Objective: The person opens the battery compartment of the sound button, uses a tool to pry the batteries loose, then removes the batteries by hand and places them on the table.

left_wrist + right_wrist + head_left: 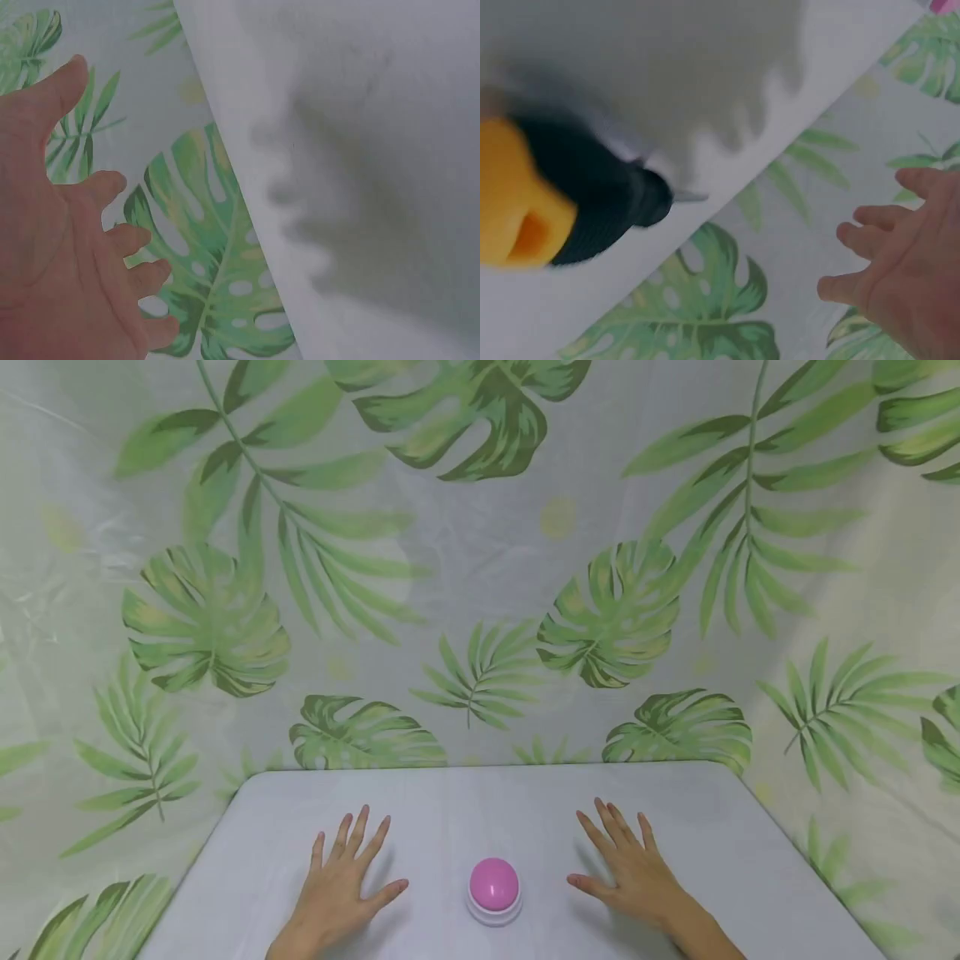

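Observation:
Both hands hover over the white table with fingers spread and nothing held. My left hand [335,889] is left of a pink domed push button [494,887] on a round white base, apart from it. On its other side my right hand [636,877] is held palm down, also apart from the button. In the left wrist view the left hand [67,225] shows its palm and fingers. The right wrist view has the right hand [907,262] at the right edge, and a blurred yellow and black handle [592,195] with a thin metal tip, like a screwdriver, close to the camera.
The white table [465,810] has rounded far corners. Behind it and at its sides hangs a pale cloth [480,585] printed with green leaves. Shadows of the hands fall on the tabletop.

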A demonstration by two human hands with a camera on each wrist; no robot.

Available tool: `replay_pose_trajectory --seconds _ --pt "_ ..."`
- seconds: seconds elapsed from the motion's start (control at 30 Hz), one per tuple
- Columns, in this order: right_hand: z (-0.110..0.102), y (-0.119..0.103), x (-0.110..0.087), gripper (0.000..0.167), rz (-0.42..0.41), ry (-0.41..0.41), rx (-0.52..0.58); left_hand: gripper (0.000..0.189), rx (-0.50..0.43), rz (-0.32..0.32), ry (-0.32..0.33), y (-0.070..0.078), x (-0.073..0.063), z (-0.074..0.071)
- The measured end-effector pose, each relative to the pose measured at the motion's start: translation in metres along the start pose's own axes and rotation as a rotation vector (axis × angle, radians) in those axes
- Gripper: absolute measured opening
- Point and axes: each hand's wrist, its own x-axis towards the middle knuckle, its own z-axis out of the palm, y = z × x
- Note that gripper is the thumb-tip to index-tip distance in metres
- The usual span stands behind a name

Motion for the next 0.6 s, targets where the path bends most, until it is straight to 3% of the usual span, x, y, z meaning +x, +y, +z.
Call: replay_pose_trajectory --seconds 0.1,0.4,0.6 --pt "0.009 -0.006 0.004 0.087 -0.048 -0.019 -0.04 0.088 -0.025 0.038 -0.038 0.007 0.004 0.007" --pt "0.033 -0.032 0.011 0.089 -0.161 -0.139 0.007 0.091 -0.108 0.117 -0.247 0.034 0.015 0.035" --pt "0.042 -0.049 0.019 0.085 -0.212 -0.185 -0.009 0.086 -0.125 0.17 -0.272 0.05 0.023 0.049"
